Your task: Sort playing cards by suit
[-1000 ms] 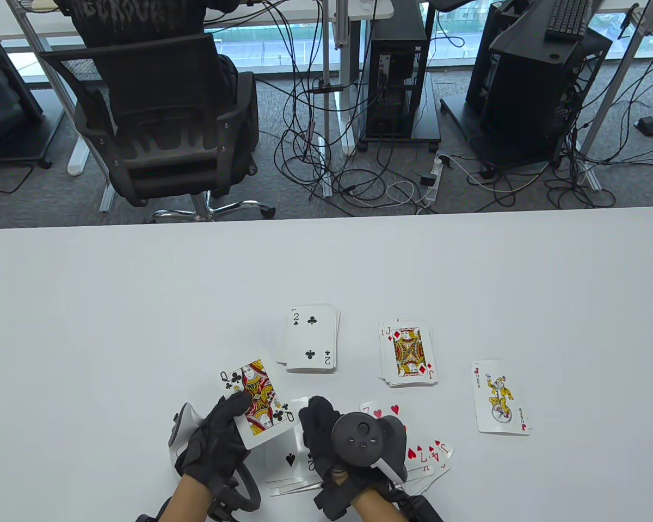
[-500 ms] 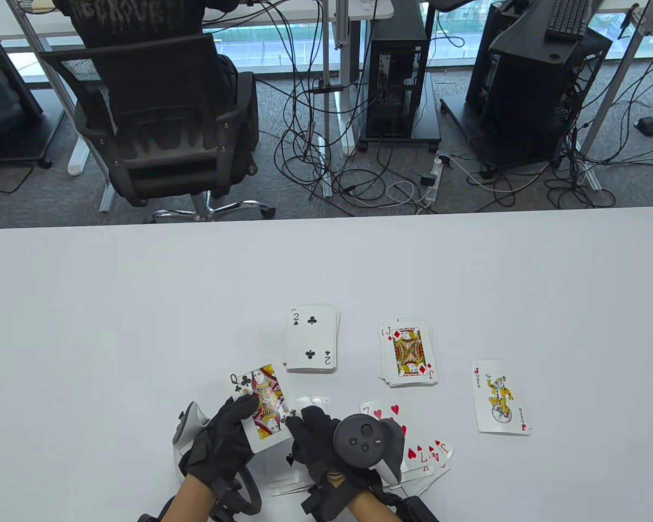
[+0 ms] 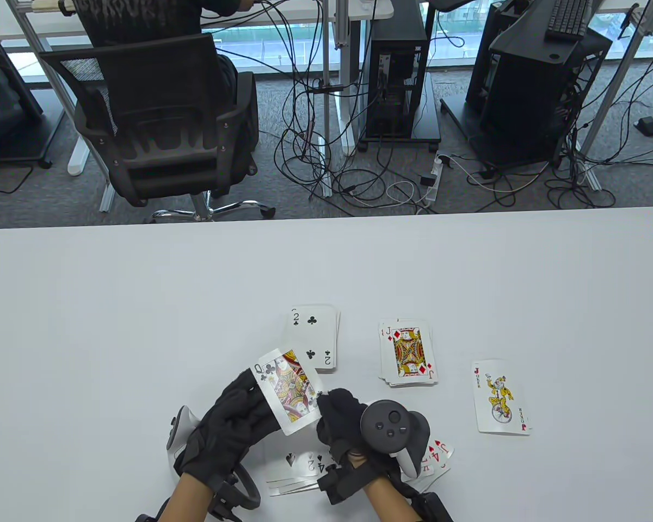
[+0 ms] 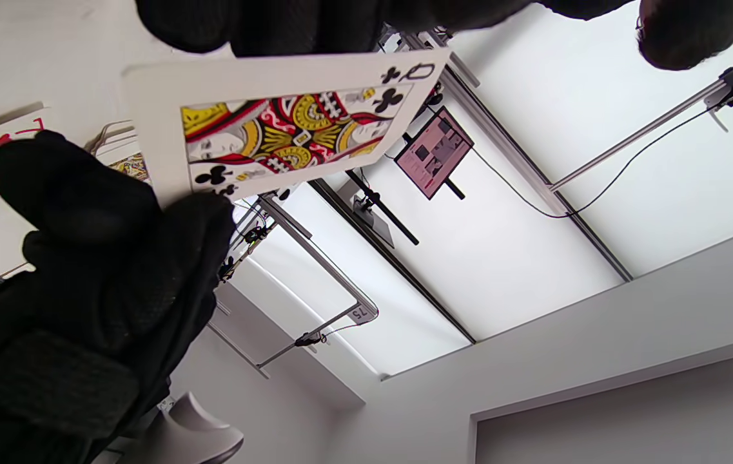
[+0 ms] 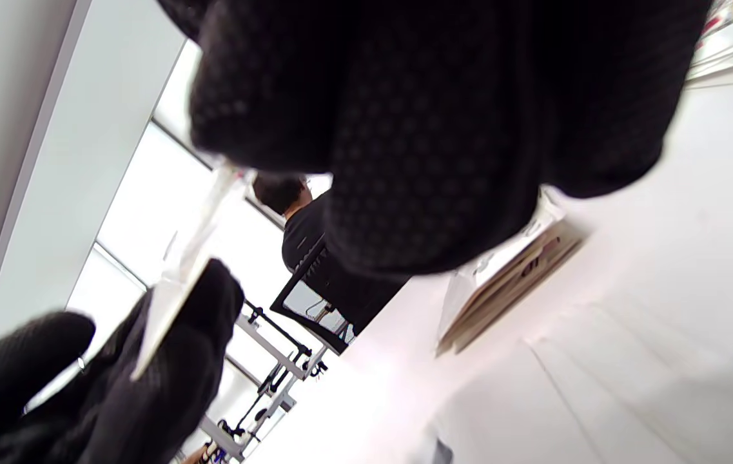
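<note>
I hold the queen of clubs [image 3: 288, 391] between both hands, lifted off the white table [image 3: 114, 326] and tilted, and it now sits higher and further right than a moment ago, its top corner overlapping the near edge of the clubs pile [image 3: 311, 338] with the two of clubs on top. My left hand [image 3: 226, 429] grips the card's left edge, fingers curled under it and thumb across the front; it has slid forward and to the right since the earlier frame. My right hand [image 3: 343, 421] pinches the card's lower right corner with curled fingers, and it too has moved right, so its tracker now hides the seven of hearts that showed before. With that hand shifted, more of the spades pile [image 3: 299, 467] near my wrists is uncovered, showing a spade pip and a four. The fanned hearts [image 3: 438, 454] peek out just right of my right hand. The diamonds pile [image 3: 408, 353] topped by the jack, and the joker [image 3: 500, 397] lying alone further right, have not moved. In the left wrist view the queen of clubs [image 4: 289, 122] is pinched at its top by my left fingers [image 4: 263, 22] and at its lower corner by my right hand [image 4: 102, 258]
</note>
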`<state>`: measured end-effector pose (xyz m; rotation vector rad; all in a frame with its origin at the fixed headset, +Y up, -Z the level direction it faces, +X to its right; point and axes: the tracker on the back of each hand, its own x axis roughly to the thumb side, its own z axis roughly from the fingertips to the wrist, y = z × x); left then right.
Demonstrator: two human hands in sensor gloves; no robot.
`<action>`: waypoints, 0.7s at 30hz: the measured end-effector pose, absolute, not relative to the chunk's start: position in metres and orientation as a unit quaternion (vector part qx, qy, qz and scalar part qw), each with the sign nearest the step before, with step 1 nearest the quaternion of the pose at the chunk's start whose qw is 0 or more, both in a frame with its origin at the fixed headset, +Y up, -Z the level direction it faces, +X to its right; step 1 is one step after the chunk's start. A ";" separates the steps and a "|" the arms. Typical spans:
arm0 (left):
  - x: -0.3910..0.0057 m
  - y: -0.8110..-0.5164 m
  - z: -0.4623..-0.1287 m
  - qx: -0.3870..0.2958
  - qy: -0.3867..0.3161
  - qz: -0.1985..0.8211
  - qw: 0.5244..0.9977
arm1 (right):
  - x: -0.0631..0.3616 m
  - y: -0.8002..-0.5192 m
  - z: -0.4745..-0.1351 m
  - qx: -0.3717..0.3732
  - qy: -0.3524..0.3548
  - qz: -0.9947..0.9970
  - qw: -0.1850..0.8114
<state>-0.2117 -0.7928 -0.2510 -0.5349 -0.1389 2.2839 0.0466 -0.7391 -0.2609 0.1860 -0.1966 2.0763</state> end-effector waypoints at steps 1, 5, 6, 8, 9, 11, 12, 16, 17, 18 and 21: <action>-0.213 -0.793 -0.251 -0.207 -0.052 0.897 0.386 | 0.049 -0.738 -0.264 0.070 -0.082 0.853 0.510; -0.214 -0.793 -0.252 -0.202 -0.048 0.898 0.389 | 0.057 -0.731 -0.294 0.009 -0.075 0.855 0.513; -0.214 -0.793 -0.252 -0.203 -0.048 0.898 0.389 | 0.056 -0.729 -0.302 0.000 -0.070 0.862 0.503; -0.213 -0.793 -0.252 -0.204 -0.048 0.899 0.384 | 0.050 -0.726 -0.319 -0.023 -0.062 0.876 0.479; -0.213 -0.793 -0.252 -0.204 -0.048 0.900 0.383 | 0.046 -0.727 -0.329 -0.038 -0.051 0.883 0.465; -0.213 -0.792 -0.252 -0.200 -0.049 0.902 0.380 | 0.039 -0.732 -0.344 -0.061 -0.033 0.891 0.450; -0.214 -0.791 -0.252 -0.198 -0.050 0.903 0.378 | 0.036 -0.735 -0.349 -0.070 -0.026 0.892 0.446; -0.215 -0.789 -0.253 -0.192 -0.052 0.905 0.376 | 0.025 -0.754 -0.368 -0.125 0.015 0.901 0.415; -0.216 -0.789 -0.253 -0.191 -0.052 0.905 0.376 | 0.022 -0.759 -0.371 -0.133 0.041 0.909 0.393; -0.216 -0.790 -0.254 -0.191 -0.052 0.905 0.376 | 0.020 -0.761 -0.373 -0.134 0.052 0.916 0.374; -0.216 -0.789 -0.254 -0.190 -0.050 0.908 0.369 | 0.011 -0.765 -0.381 -0.134 0.078 0.951 0.268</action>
